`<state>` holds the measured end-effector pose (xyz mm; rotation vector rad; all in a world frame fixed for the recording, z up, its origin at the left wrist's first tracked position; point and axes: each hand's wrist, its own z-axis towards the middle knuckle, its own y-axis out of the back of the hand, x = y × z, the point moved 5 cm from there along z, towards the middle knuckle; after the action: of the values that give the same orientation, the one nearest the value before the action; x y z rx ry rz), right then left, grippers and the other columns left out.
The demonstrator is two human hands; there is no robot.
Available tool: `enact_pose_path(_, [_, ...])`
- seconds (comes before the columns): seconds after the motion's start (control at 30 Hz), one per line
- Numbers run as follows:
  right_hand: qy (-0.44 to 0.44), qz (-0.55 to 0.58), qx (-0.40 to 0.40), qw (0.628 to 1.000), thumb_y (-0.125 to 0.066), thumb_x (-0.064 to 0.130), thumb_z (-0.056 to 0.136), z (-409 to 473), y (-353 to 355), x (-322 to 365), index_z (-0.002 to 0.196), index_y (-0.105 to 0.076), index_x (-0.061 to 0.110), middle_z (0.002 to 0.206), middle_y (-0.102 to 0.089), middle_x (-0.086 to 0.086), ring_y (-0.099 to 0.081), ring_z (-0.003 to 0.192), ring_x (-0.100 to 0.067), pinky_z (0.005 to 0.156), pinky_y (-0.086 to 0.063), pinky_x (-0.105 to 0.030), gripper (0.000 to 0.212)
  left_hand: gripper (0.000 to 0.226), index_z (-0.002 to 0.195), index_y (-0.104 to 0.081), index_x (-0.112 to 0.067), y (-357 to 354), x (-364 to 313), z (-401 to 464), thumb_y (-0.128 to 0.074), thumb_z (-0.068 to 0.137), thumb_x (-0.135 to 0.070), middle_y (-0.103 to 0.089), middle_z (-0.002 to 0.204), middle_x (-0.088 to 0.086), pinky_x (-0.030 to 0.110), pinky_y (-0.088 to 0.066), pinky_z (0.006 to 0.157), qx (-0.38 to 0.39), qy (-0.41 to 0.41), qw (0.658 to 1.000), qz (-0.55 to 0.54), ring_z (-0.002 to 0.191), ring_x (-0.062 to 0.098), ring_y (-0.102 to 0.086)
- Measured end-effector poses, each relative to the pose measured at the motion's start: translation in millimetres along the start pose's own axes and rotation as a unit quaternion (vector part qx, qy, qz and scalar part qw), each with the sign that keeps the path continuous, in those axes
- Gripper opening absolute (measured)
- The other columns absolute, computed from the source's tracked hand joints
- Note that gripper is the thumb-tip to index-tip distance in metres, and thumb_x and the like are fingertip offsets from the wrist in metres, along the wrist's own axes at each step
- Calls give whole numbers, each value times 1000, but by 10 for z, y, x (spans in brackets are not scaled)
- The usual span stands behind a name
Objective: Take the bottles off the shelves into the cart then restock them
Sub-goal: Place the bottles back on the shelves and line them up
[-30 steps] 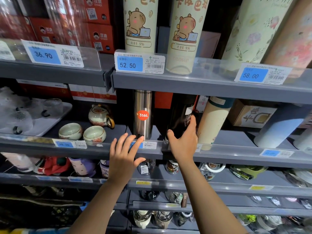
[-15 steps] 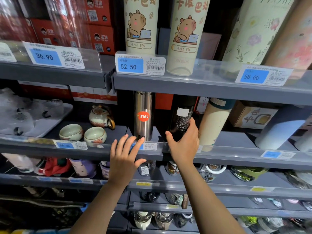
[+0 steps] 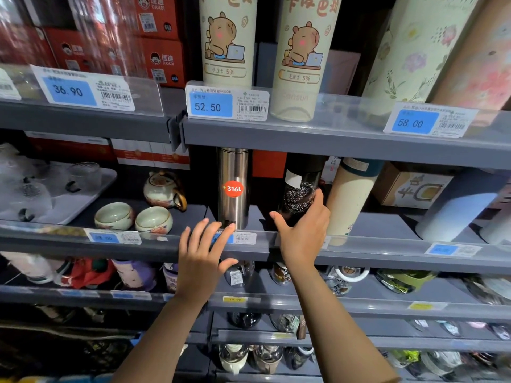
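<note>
A black speckled bottle [image 3: 300, 189] stands on the middle grey shelf [image 3: 387, 252]. My right hand [image 3: 302, 230] grips its lower part, thumb on the left side and fingers round the right. To its left stands a steel bottle [image 3: 233, 186] with a red 316L sticker. My left hand [image 3: 203, 252] hovers in front of the shelf edge below the steel bottle, fingers spread and holding nothing. A cream bottle [image 3: 349, 200] with a teal cap leans to the right of the black one.
Two tall capybara-print bottles [image 3: 226, 42] and floral ones [image 3: 414, 51] fill the top shelf. A teapot [image 3: 164, 189] and two cups [image 3: 132, 219] sit left on the middle shelf. Lower shelves hold several small bottles. No cart is in view.
My right hand has closed round the black bottle and the bottle has come forward a little, showing its speckled body. My left hand has stayed near the shelf edge.
</note>
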<state>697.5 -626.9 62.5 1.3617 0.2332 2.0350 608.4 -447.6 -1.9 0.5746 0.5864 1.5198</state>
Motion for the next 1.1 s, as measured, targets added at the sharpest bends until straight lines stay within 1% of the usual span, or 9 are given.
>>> enact_pose_path(0.23, [10, -12, -5, 1000, -83, 35, 72, 9, 87, -37, 150, -22, 13, 133, -46, -12, -41, 124, -28, 99, -39, -40, 102, 97, 132, -48, -19, 6, 1, 8, -93, 49, -43, -63, 119, 12, 58, -44, 98, 0, -3, 1000, 4, 121, 31, -47])
enact_pose_path(0.43, [18, -23, -12, 1000, -82, 38, 72, 8, 90, -30, 150, -24, 13, 130, -47, -13, -42, 120, -27, 92, -43, -39, 100, 98, 133, -47, -19, -11, 4, -2, -92, 50, -44, -62, 119, 11, 57, -41, 100, 6, -1, 1000, 2, 121, 31, -47])
enact_pose_path(0.57, [24, -10, -5, 1000, -81, 39, 74, -2, 106, -24, 150, -22, 13, 133, -45, -12, -40, 122, -25, 95, -40, -35, 100, 97, 134, -47, -19, -9, -3, -4, -91, 51, -45, -61, 120, 12, 56, -39, 101, 7, -1, 1000, 1, 121, 33, -48])
enact_pose_path(0.67, [72, 16, -7, 997, -79, 38, 77, -67, 178, -26, 149, -25, 10, 137, -42, -13, -36, 124, -22, 98, -31, -24, 95, 98, 133, -47, -18, -3, -8, -3, -92, 51, -44, -61, 120, 13, 57, -40, 101, 8, -1, 1000, 1, 120, 34, -49])
enact_pose_path(0.7, [89, 13, -9, 996, -77, 36, 79, -105, 225, -42, 148, -28, 9, 136, -42, -14, -37, 123, -22, 97, -31, -23, 89, 98, 134, -47, -18, -3, -8, -2, -92, 51, -43, -61, 120, 13, 57, -39, 101, 9, 0, 1000, -1, 121, 34, -49])
enact_pose_path(0.8, [131, -18, -41, 990, -74, 30, 83, -206, 468, -158, 140, -39, 10, 131, -47, -15, -41, 119, -24, 96, -33, -27, 70, 97, 134, -47, -18, -7, -12, -6, -92, 52, -42, -60, 121, 12, 56, -38, 102, 15, 3, 1000, -8, 122, 33, -48])
enact_pose_path(0.87, [118, -6, -72, 990, -71, 31, 84, -183, 660, -286, 137, -39, 10, 130, -47, -17, -41, 118, -26, 99, -34, -31, 66, 96, 134, -46, -18, -12, -5, -11, -92, 53, -42, -60, 121, 12, 56, -38, 102, 15, 4, 1000, -7, 122, 33, -47])
enact_pose_path(1.0, [55, 25, -78, 995, -70, 34, 83, 35, 866, -502, 144, -33, 10, 138, -42, -14, -41, 125, -30, 101, -40, -47, 75, 94, 133, -48, -18, 4, -11, -4, -92, 53, -39, -60, 121, 14, 57, -39, 101, 21, 11, 1000, -17, 121, 35, -48])
enact_pose_path(1.1, [16, 62, -27, 998, -75, 31, 80, 183, 864, -548, 150, -23, 16, 147, -37, -10, -35, 135, -26, 107, -35, -48, 88, 92, 133, -48, -17, 36, -39, 7, -92, 55, -36, -60, 122, 15, 59, -39, 101, 33, 22, 999, -28, 121, 37, -49])
